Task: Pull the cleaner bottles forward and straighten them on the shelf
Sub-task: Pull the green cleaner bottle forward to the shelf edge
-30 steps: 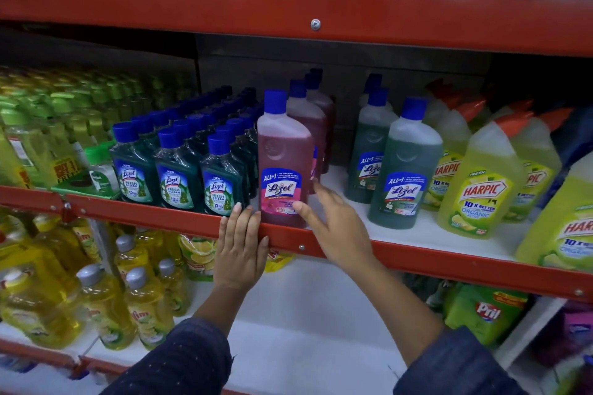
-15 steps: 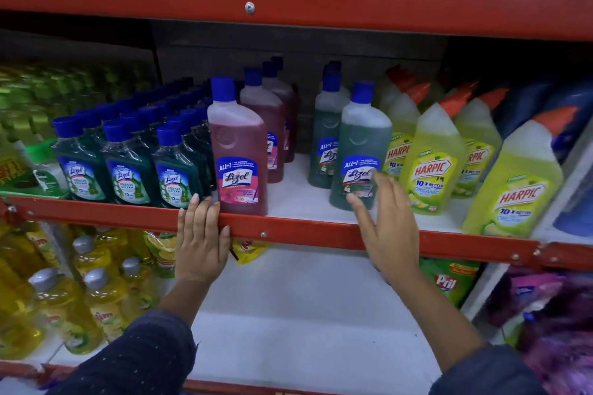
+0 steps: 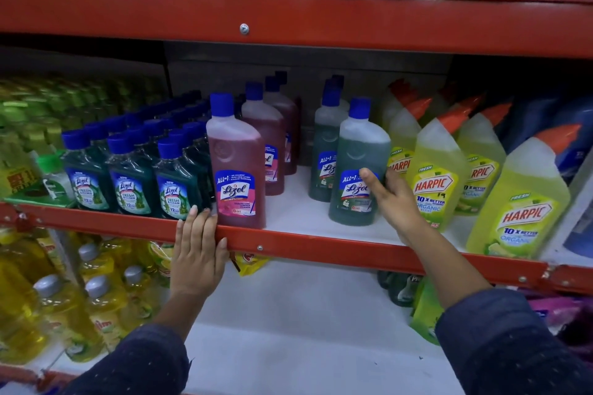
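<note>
Clearly the front green Lizol bottle (image 3: 357, 167), nearly full and so probably heavy, wants a grip low on its flat, label-wrapped body; smooth plastic may slip. It stands set back from the red shelf lip (image 3: 321, 245), and the right hand (image 3: 393, 199) curls around its right side, thumb across the label, apparently gripping. To that hand's left, the pink Lizol bottle (image 3: 236, 167) stands at the lip. Just beside its base, the left hand (image 3: 199, 253) lies flat, fingers together, on the lip.
</note>
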